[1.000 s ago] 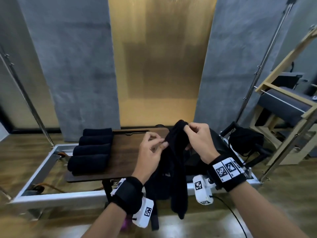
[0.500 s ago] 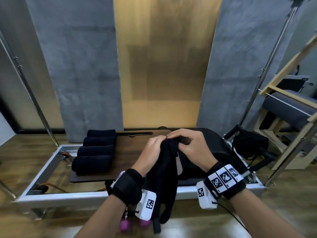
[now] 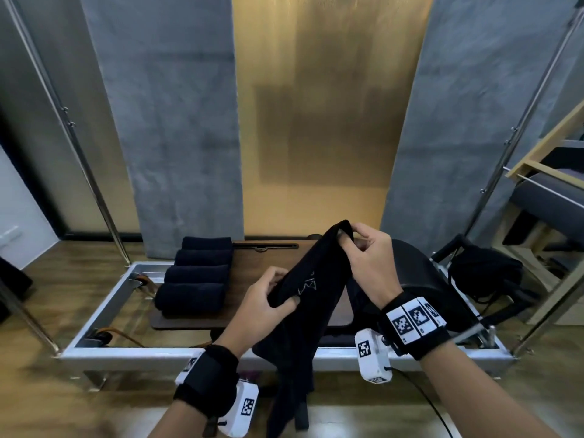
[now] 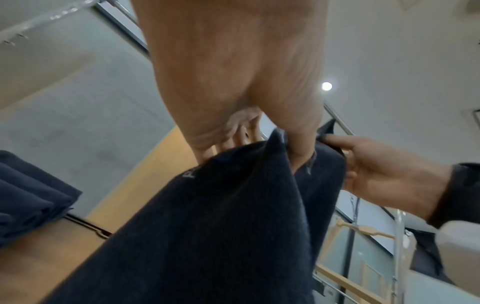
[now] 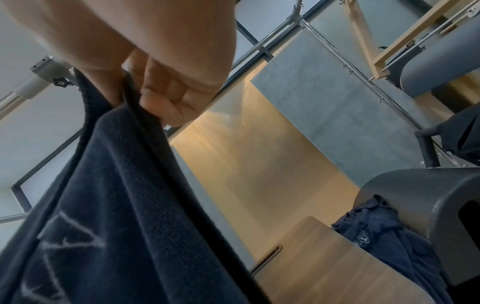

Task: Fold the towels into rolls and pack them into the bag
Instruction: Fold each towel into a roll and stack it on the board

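A dark navy towel (image 3: 311, 298) with pale stitched lettering hangs in the air over the near edge of the wooden board (image 3: 259, 273). My right hand (image 3: 357, 240) pinches its top corner, the higher end. My left hand (image 3: 278, 295) grips the towel's edge lower down and to the left. In the left wrist view the left hand (image 4: 293, 148) has thumb and fingers clamped on the towel (image 4: 207, 236). The right hand (image 5: 135, 92) pinches the towel (image 5: 116, 205) hem in the right wrist view. Several rolled dark towels (image 3: 197, 276) lie side by side at the board's left end.
The board sits on a grey metal frame (image 3: 151, 354) over a wooden floor. A black curved barrel (image 3: 420, 286) stands right of the board, with loose dark cloth (image 5: 376, 236) against it. A black bag (image 3: 483, 276) lies further right, beside wooden equipment (image 3: 543, 159). Chrome poles (image 3: 79, 147) rise on both sides.
My hands were close together on the bunched towel top. Now the right hand has lifted its corner up and right, the left has slid down and left, spreading the edge.
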A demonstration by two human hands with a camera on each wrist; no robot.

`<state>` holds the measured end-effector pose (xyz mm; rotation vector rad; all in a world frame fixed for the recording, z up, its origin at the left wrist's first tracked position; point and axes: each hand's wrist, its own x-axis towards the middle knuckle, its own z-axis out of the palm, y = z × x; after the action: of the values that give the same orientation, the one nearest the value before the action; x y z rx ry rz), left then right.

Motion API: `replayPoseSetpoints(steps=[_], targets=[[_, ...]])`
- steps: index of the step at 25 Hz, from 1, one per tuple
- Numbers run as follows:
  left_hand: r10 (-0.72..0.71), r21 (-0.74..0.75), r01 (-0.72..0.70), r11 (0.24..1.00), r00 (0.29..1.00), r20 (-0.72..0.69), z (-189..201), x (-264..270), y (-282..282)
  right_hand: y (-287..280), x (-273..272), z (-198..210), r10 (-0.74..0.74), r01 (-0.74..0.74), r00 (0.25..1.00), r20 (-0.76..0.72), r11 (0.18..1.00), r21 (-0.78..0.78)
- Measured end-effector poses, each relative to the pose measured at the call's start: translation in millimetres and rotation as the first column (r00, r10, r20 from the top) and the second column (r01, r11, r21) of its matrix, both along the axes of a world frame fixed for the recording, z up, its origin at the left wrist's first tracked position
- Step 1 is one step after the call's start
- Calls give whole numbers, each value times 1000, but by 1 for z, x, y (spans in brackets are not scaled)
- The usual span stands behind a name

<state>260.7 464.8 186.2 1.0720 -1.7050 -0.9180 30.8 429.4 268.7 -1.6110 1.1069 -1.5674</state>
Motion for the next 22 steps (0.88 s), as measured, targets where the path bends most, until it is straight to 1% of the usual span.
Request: replayPoseSetpoints(steps=[2, 4, 5, 7, 9, 11, 12, 13, 15, 17, 18, 19, 20, 22], targets=[[-7, 28, 6, 1000, 1000, 26, -2, 17, -1, -1, -3, -3, 2, -3, 1000, 18, 1000, 22], [21, 35, -21, 999, 1000, 7, -2, 28, -5, -3, -8, -6, -14, 11, 998, 60, 998, 59], [49, 8, -49, 999, 999, -11, -2, 32, -6, -4, -11, -8, -16, 11, 997, 73, 997, 77], [150, -106, -151, 983, 989, -16, -1, 35, -8, -5, -18, -13, -9, 4, 998, 57, 995, 101], [274, -218, -266, 939, 962, 6, -2, 38, -10, -6, -24, -16, -11, 7, 999, 30, 993, 118], [356, -241, -338, 910, 934, 32, -4, 46, -12, -8, -33, -19, -39, 32, 998, 49, 991, 127], [366, -243, -343, 908, 929, 58, -6, 53, -13, -9, -38, -20, -68, 59, 995, 68, 990, 131], [350, -246, -317, 916, 931, 100, -7, 61, -13, -11, -43, -22, -104, 92, 991, 79, 986, 139], [262, -230, -215, 949, 945, 196, -9, 75, -13, -16, -53, -30, -161, 148, 984, 72, 975, 164], [188, -173, -150, 973, 955, 231, -10, 83, -13, -19, -59, -38, -184, 171, 982, 51, 966, 194], [182, -147, -153, 977, 961, 208, -10, 86, -13, -19, -61, -42, -187, 174, 981, 46, 962, 210], [207, -131, -187, 974, 966, 156, -9, 87, -13, -19, -62, -45, -189, 174, 981, 47, 958, 226], [257, -128, -246, 961, 964, 74, -8, 87, -13, -19, -63, -48, -193, 177, 980, 47, 955, 238], [382, -186, -390, 902, 921, -77, -3, 85, -14, -19, -64, -51, -191, 177, 981, 35, 952, 249]])
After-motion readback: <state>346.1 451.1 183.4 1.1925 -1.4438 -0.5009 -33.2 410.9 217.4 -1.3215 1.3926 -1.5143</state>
